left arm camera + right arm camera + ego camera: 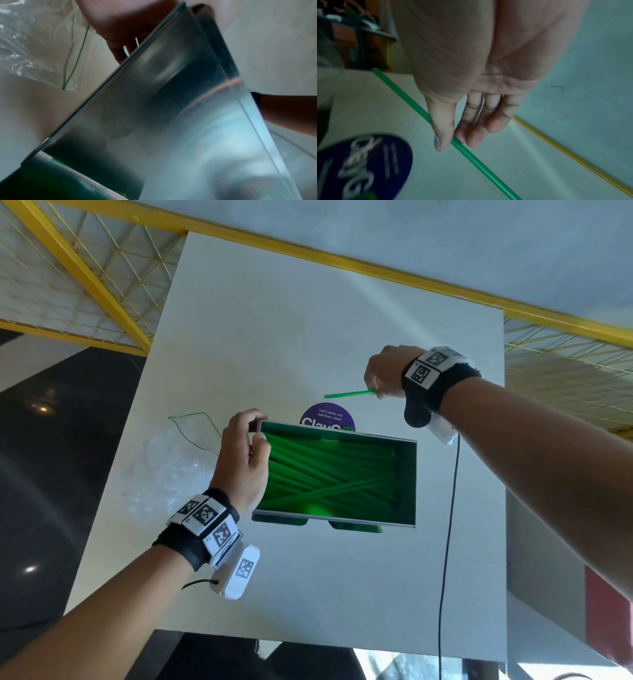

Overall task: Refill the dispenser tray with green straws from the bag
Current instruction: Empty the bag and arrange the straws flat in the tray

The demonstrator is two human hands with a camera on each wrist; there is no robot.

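Observation:
A clear-walled dispenser tray (407,484) stands on the white table (274,337), holding several green straws (329,474) that lie criss-crossed. My left hand (245,453) grips the tray's far left corner, thumb on the inside wall; the left wrist view shows the tray's clear wall (171,121) close up. My right hand (382,374) hovers beyond the tray's far edge and pinches a single green straw (349,394) that points left. In the right wrist view the thumb and fingers (453,132) hold that straw (481,166) above the table. An empty clear bag (171,463) lies left of the tray.
A round purple sticker (327,414) sits on the table just behind the tray. A black cable (447,542) hangs down from my right wrist across the table's right side. Yellow railing and mesh (85,278) run behind the table. Dark floor (34,440) lies to the left.

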